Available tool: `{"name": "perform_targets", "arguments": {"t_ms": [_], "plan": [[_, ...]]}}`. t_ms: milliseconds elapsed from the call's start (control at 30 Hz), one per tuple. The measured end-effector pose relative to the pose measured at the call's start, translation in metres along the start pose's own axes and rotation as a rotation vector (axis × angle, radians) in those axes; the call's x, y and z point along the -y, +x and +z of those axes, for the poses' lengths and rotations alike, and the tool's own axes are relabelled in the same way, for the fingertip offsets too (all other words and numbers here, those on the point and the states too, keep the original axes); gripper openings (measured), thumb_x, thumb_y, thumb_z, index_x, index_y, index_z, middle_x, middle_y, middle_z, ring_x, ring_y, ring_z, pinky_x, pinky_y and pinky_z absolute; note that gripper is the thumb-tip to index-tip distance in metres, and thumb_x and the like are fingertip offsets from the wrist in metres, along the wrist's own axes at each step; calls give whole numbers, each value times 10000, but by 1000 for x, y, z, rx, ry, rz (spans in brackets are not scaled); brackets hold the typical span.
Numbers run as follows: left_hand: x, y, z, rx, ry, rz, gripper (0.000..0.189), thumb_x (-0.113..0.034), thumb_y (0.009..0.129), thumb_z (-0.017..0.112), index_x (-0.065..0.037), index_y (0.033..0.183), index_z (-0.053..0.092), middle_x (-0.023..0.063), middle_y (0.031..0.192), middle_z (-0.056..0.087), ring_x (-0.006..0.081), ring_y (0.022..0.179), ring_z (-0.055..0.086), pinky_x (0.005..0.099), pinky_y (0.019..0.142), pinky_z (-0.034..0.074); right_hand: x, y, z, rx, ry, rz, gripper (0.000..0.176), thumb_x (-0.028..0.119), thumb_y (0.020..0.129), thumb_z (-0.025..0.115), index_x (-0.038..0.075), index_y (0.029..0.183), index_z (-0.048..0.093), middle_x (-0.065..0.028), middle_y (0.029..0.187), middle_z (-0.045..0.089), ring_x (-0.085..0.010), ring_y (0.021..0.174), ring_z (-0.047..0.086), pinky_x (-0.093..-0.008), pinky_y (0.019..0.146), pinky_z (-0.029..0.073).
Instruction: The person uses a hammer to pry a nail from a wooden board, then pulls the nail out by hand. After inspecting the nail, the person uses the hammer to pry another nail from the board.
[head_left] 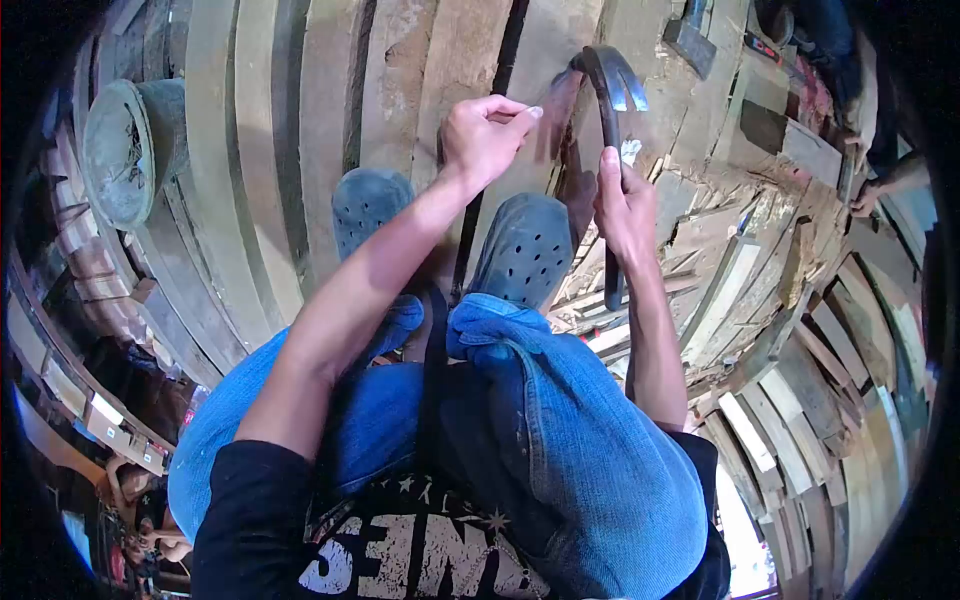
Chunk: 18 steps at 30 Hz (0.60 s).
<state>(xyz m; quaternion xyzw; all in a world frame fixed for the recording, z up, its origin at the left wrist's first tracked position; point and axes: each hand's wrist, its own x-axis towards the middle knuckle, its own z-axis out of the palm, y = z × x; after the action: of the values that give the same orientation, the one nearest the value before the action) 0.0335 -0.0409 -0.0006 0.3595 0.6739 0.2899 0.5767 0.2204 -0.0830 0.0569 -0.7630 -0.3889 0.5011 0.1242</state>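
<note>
My right hand (627,212) grips the dark handle of a claw hammer (609,95), with the thumb laid along the handle. The hammer stands upright in view, its head and forked claw above my fist. To its left, my left hand (484,138) is closed in a pinch, thumb against forefinger. Anything between those fingertips is too small to make out. Both hands are above wooden planks (400,90), just beyond my grey clogs (522,250). The fingertips of the left hand are apart from the hammer.
A round bucket (118,155) with debris in it is at the left. A hatchet-like metal blade (690,48) and a red-and-black tool (762,46) lie at the upper right. Another person's hand (868,196) is at the right edge. Wood scraps (730,270) and stacked boards (785,420) are nearby.
</note>
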Motion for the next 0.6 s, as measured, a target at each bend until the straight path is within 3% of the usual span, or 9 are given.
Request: {"name": "perform_targets", "arguments": {"t_ms": [167,233,300,367,500,600], "plan": [[3,-4,1,-1,-47,9,160,-152,833,767,-4,886,739,36,750,704,61,606,617,203,552,498,-1,-6,3,-12,120,1,582,505,981,496,-10,721,575,-10,549,452,-100,545,406,-315,507,362],[0,-3,1,-12,-11,14,152,-148,830,768,-6,875,741,31,736,702,53,596,609,202,545,490,-2,0,6,-15,90,-68,519,482,1003,470,111,640,470,53,523,387,-48,434,367,-239,398,262],[-2,1,0,-26,9,20,148,-147,828,769,-7,870,742,28,729,700,49,590,606,202,541,486,4,0,2,-25,36,-73,512,481,1003,471,113,646,464,55,519,382,-48,433,362,-238,400,262],[0,0,0,-30,16,-6,143,-145,828,769,-8,862,742,28,717,697,47,583,603,203,539,484,10,-7,3,1,219,-24,514,485,1001,472,110,650,468,55,520,383,-52,444,372,-245,412,278],[3,1,1,-10,-47,-1,155,-148,829,768,-1,870,738,28,719,693,56,586,607,204,537,483,-6,1,8,-45,49,-105,512,480,1009,453,117,649,457,48,510,382,-54,408,362,-236,379,256],[3,1,0,-12,-38,6,156,-146,833,765,2,870,735,29,718,690,60,584,606,204,536,483,-2,-2,5,-37,139,-68,510,481,1006,461,114,652,463,49,517,388,-55,420,370,-242,389,271]]}}
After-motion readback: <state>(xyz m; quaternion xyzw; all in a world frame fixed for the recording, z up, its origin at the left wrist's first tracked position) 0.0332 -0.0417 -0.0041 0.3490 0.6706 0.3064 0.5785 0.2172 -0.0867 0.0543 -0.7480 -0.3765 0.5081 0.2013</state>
